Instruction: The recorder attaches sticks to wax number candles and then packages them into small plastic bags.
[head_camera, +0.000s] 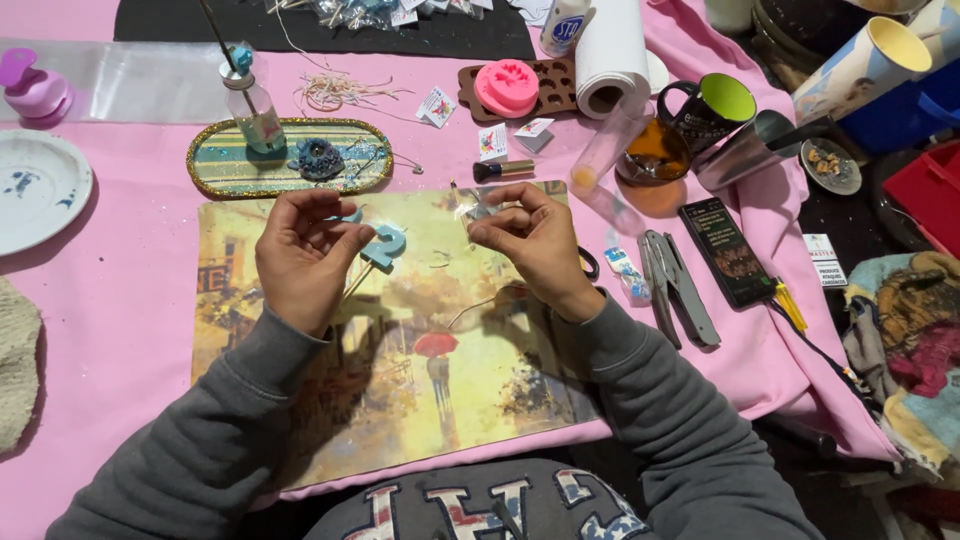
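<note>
Left hand (300, 258): fingers closing around a blue number piece on a stick (384, 246), above the painted placemat (400, 400).
Right hand (535, 245): fingers pinching a small clear wrap (474, 210).
Risk: thin wrap slipping or tearing, judging by the fingertip hold.

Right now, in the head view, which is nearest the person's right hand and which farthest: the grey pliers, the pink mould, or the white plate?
From the right hand:
1. Grey pliers, just to its right on the pink cloth.
2. Pink mould, beyond it, toward the table's far edge.
3. White plate, far across at the left edge.
</note>
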